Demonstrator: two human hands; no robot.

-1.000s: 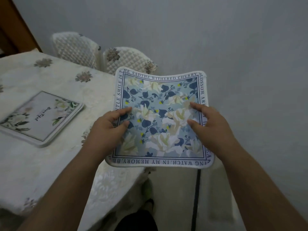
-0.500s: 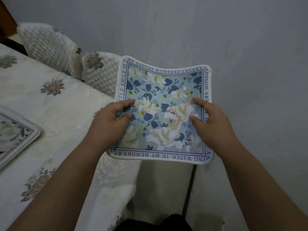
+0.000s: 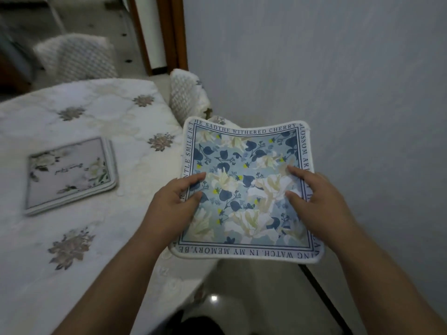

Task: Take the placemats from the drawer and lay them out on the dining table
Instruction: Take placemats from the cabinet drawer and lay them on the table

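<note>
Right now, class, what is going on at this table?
A person holds a blue floral placemat in the air by its side edges, left hand and right hand each pinching one edge, beside the dining table. A small stack of grey floral placemats already lies on the tablecloth. The blue one is not yet laid down.

Both bare forearms reach forward from the lower edge of the view, converging slightly; the left hand [image 3: 173, 201] grips the left edge of the blue floral placemat [image 3: 246, 189], thumb on top, fingers beneath. The right hand [image 3: 319, 199] holds the opposite edge likewise; thumb and forefinger lie on its upper face.
</note>
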